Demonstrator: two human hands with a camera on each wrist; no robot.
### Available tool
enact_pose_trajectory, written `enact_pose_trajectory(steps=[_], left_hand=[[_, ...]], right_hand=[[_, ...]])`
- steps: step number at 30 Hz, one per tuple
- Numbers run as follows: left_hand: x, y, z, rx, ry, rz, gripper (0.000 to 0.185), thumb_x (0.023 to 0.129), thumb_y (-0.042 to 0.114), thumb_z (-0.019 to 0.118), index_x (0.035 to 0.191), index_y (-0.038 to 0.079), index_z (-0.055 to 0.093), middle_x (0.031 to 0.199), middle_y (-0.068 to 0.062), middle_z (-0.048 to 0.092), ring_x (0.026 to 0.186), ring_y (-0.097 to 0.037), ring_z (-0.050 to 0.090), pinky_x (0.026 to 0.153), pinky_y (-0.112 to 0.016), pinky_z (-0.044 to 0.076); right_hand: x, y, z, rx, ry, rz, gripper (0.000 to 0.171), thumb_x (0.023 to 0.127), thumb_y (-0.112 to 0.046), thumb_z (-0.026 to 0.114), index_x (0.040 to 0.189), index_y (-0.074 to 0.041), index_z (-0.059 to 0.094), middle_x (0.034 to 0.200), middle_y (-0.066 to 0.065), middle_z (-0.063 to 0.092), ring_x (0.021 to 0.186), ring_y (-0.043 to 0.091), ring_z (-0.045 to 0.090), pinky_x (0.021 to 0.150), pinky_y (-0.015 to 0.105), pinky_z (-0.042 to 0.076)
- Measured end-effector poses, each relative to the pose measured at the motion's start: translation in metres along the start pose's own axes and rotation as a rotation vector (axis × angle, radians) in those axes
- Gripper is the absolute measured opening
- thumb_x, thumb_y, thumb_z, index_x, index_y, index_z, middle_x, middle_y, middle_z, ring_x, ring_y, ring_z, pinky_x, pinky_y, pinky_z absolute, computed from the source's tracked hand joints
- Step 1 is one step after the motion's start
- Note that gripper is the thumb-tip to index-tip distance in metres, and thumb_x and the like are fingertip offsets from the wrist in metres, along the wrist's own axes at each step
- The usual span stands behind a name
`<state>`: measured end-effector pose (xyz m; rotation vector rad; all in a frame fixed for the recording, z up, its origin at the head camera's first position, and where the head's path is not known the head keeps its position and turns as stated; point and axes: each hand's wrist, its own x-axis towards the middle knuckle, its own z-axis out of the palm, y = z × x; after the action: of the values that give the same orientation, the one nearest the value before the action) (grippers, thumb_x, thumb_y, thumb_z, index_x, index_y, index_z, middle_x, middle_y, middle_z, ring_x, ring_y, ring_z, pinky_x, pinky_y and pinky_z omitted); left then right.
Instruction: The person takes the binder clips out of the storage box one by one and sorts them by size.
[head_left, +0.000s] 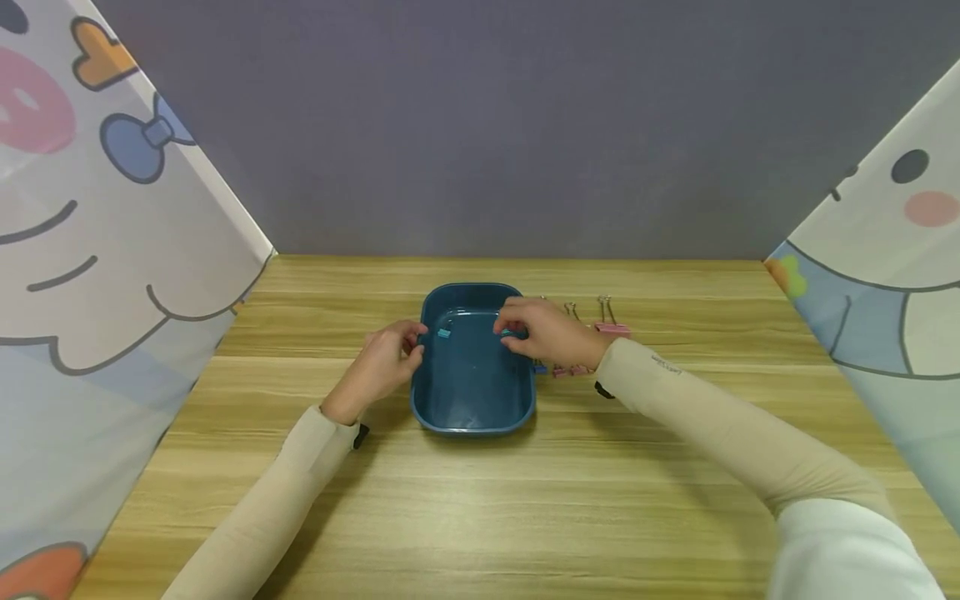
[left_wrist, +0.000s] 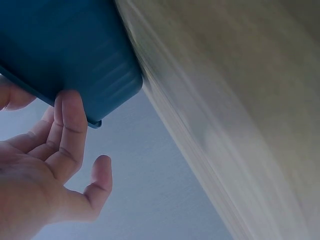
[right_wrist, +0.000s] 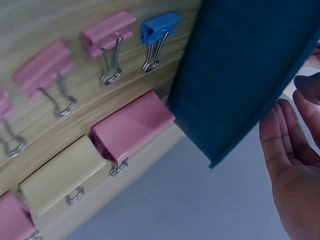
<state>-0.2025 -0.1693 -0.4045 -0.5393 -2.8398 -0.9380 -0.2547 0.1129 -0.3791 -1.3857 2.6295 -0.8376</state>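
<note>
Left hand grips blue tray rim; right hand pinches teal clip.

Wooden table, grey back wall, cartoon-print side curtains

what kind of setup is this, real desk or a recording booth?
Likely a staged recording booth: a wooden table closed in by a plain grey backdrop and cartoon-print cloth panels at both sides. On it are only a blue tray and rows of binder clips.
</note>
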Motion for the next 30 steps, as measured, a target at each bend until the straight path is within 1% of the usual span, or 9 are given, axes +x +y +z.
enact_pose_trajectory(steps=[3, 8, 12, 15, 19, 23, 27, 30], left_hand=[[0.0, 0.001, 0.0, -0.001, -0.002, -0.001, 0.026, 0.087, 0.004, 0.061, 0.112, -0.004, 0.062, 0.08, 0.0, 0.058, 0.076, -0.015, 0.061, 0.084, -0.047, 0.028], [-0.001, 0.001, 0.0, 0.005, 0.0, -0.002, 0.026, 0.087, 0.004, 0.062, 0.112, -0.003, 0.062, 0.081, -0.001, 0.058, 0.076, -0.015, 0.061, 0.086, -0.047, 0.028], [0.0, 0.001, 0.0, 0.005, -0.001, 0.005, 0.027, 0.087, 0.003, 0.061, 0.112, -0.004, 0.062, 0.081, -0.001, 0.059, 0.076, -0.015, 0.062, 0.086, -0.048, 0.028], [0.001, 0.0, 0.001, 0.002, 0.0, 0.01, 0.027, 0.086, 0.003, 0.062, 0.112, -0.004, 0.062, 0.082, -0.001, 0.059, 0.076, -0.015, 0.062, 0.085, -0.047, 0.029], [0.001, 0.0, 0.001, 0.002, 0.004, 0.006, 0.027, 0.086, 0.004, 0.063, 0.112, -0.003, 0.062, 0.082, -0.001, 0.059, 0.076, -0.014, 0.062, 0.082, -0.045, 0.029], [0.001, -0.001, 0.0, 0.0, 0.006, 0.004, 0.027, 0.086, 0.003, 0.063, 0.112, -0.003, 0.062, 0.082, -0.001, 0.059, 0.076, -0.014, 0.062, 0.079, -0.043, 0.029], [0.001, -0.002, 0.0, -0.001, 0.009, 0.006, 0.026, 0.086, 0.003, 0.063, 0.111, -0.003, 0.063, 0.082, -0.001, 0.059, 0.076, -0.014, 0.062, 0.08, -0.044, 0.029], [0.001, -0.002, 0.0, 0.002, 0.01, 0.004, 0.026, 0.086, 0.003, 0.063, 0.111, -0.003, 0.063, 0.081, 0.0, 0.059, 0.075, -0.014, 0.062, 0.081, -0.044, 0.029]], right_hand=[[0.009, 0.003, 0.004, 0.011, -0.027, 0.008, 0.015, 0.087, -0.007, 0.066, 0.101, -0.012, 0.067, 0.099, 0.003, 0.058, 0.084, 0.02, 0.056, 0.073, 0.03, 0.046], [0.018, 0.008, 0.008, 0.005, -0.064, 0.037, 0.015, 0.086, -0.007, 0.067, 0.101, -0.006, 0.067, 0.098, 0.004, 0.058, 0.087, 0.019, 0.058, 0.075, 0.031, 0.047], [0.021, 0.014, 0.009, 0.014, -0.079, 0.076, 0.015, 0.085, -0.005, 0.068, 0.1, -0.005, 0.067, 0.099, 0.004, 0.058, 0.088, 0.019, 0.059, 0.077, 0.031, 0.048], [0.023, 0.017, 0.009, 0.009, -0.08, 0.079, 0.014, 0.085, -0.003, 0.068, 0.099, -0.005, 0.067, 0.098, 0.003, 0.059, 0.087, 0.018, 0.057, 0.077, 0.031, 0.047], [0.027, 0.018, 0.011, -0.027, -0.103, 0.096, 0.014, 0.085, -0.003, 0.068, 0.099, -0.005, 0.067, 0.096, 0.003, 0.059, 0.085, 0.018, 0.056, 0.077, 0.033, 0.046], [0.033, 0.016, 0.015, -0.089, -0.133, 0.158, 0.014, 0.084, -0.003, 0.068, 0.098, -0.004, 0.067, 0.096, 0.005, 0.058, 0.086, 0.019, 0.055, 0.077, 0.034, 0.046], [0.037, 0.013, 0.018, -0.158, -0.147, 0.208, 0.014, 0.083, -0.003, 0.069, 0.097, -0.005, 0.067, 0.095, 0.005, 0.059, 0.087, 0.02, 0.056, 0.077, 0.035, 0.047], [0.038, 0.012, 0.02, -0.188, -0.155, 0.221, 0.014, 0.083, -0.002, 0.069, 0.096, -0.005, 0.067, 0.096, 0.007, 0.06, 0.088, 0.021, 0.057, 0.077, 0.036, 0.048]])
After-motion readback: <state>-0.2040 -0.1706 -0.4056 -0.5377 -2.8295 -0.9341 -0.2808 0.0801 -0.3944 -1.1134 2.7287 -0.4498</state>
